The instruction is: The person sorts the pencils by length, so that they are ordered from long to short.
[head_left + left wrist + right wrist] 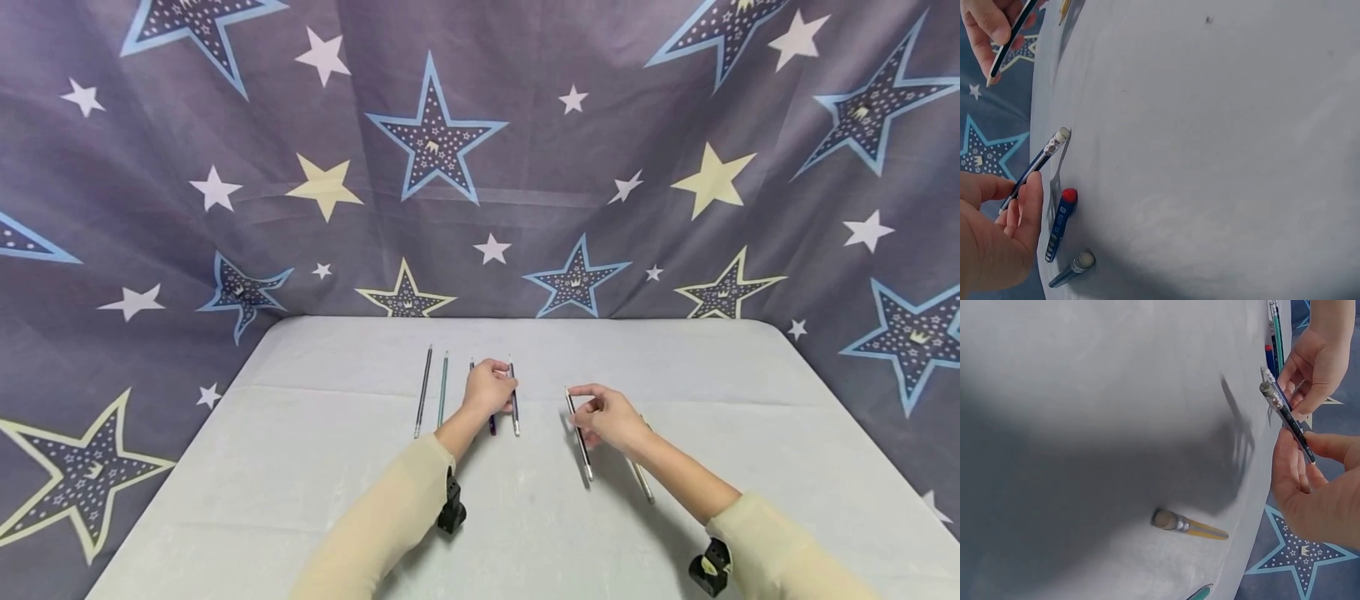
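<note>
My left hand (489, 387) pinches a dark blue and white striped pencil (515, 419) between thumb and fingers, its eraser end toward me. In the left wrist view this pencil (1035, 162) slants up from the fingers, with a shadow beside it. My right hand (611, 421) pinches a black pencil (582, 450), tip away from me and eraser end toward me; the right wrist view shows the pencil (1294, 428) tilted above the cloth. Partly hidden beneath the left hand lies a dark blue pen or pencil with a red end (1063, 225).
Left of my left hand a teal pencil (443, 387) and a dark pencil (424, 387) lie side by side. A yellow pencil (642, 478) lies under the right wrist, and a teal tip (1200, 592) shows nearby. A starred curtain (480, 167) hangs behind the white-covered table (300, 467).
</note>
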`<act>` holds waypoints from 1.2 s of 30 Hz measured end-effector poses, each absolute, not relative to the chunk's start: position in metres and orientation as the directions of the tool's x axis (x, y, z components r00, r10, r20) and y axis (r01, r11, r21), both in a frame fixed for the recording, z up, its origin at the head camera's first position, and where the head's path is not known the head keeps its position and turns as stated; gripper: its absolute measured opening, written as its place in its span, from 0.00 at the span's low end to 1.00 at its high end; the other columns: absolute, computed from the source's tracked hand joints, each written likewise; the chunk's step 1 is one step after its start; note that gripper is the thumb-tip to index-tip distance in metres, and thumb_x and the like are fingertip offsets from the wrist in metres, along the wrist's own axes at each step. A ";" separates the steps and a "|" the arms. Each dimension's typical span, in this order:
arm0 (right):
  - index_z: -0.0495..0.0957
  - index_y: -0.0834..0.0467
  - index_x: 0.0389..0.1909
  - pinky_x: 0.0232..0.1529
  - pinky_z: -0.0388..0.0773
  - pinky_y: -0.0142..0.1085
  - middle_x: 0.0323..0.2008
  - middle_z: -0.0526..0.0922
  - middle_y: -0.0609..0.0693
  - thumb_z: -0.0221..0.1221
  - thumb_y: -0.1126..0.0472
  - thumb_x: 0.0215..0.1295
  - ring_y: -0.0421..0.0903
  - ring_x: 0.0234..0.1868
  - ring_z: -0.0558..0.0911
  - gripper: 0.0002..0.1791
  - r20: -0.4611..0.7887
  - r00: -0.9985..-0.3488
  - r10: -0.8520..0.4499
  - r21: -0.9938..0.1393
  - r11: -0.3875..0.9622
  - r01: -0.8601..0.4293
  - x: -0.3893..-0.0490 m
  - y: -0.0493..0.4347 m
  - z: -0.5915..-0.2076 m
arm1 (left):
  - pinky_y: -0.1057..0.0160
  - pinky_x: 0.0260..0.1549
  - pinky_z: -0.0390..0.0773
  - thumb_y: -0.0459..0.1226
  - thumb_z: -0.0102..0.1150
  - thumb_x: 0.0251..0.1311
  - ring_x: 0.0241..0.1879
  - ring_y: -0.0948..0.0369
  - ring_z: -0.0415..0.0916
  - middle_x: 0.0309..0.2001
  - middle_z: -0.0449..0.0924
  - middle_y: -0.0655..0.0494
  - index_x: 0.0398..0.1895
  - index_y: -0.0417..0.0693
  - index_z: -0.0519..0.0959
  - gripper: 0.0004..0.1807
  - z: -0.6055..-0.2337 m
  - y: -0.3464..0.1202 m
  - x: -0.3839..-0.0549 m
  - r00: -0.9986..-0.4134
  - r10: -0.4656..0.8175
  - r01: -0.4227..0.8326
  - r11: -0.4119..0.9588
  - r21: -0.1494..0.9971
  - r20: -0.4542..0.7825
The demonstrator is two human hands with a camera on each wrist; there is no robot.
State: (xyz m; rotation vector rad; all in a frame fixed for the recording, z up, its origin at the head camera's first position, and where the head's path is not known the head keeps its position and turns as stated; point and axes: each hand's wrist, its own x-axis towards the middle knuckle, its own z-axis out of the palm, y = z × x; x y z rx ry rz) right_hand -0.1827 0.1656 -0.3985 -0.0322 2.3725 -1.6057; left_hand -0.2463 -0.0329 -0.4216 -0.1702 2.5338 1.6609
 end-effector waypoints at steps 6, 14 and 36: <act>0.66 0.65 0.61 0.28 0.83 0.40 0.27 0.75 0.50 0.58 0.71 0.59 0.42 0.24 0.75 0.27 -0.227 -0.961 -0.161 -0.908 0.391 0.149 -0.184 0.164 -0.398 | 0.71 0.16 0.81 0.32 0.57 0.56 0.15 0.66 0.72 0.36 0.79 0.47 0.50 0.40 0.74 0.17 -0.424 -0.032 -0.253 -0.986 -0.053 -0.163 0.453 0.877 -0.156; 0.65 0.66 0.61 0.26 0.82 0.38 0.27 0.74 0.49 0.58 0.71 0.58 0.41 0.24 0.74 0.28 -0.215 -0.960 -0.180 -0.913 0.386 0.132 -0.184 0.164 -0.398 | 0.72 0.15 0.79 0.32 0.57 0.56 0.14 0.67 0.72 0.37 0.80 0.47 0.51 0.39 0.73 0.18 -0.423 -0.031 -0.254 -0.987 -0.069 -0.163 0.499 0.852 -0.148; 0.66 0.65 0.61 0.27 0.83 0.39 0.27 0.75 0.50 0.57 0.70 0.60 0.42 0.23 0.78 0.27 -0.219 -0.962 -0.165 -0.907 0.398 0.138 -0.186 0.165 -0.400 | 0.75 0.12 0.75 0.32 0.59 0.56 0.10 0.70 0.69 0.38 0.81 0.44 0.51 0.37 0.75 0.18 -0.429 -0.025 -0.257 -0.992 -0.031 -0.111 0.650 0.752 -0.120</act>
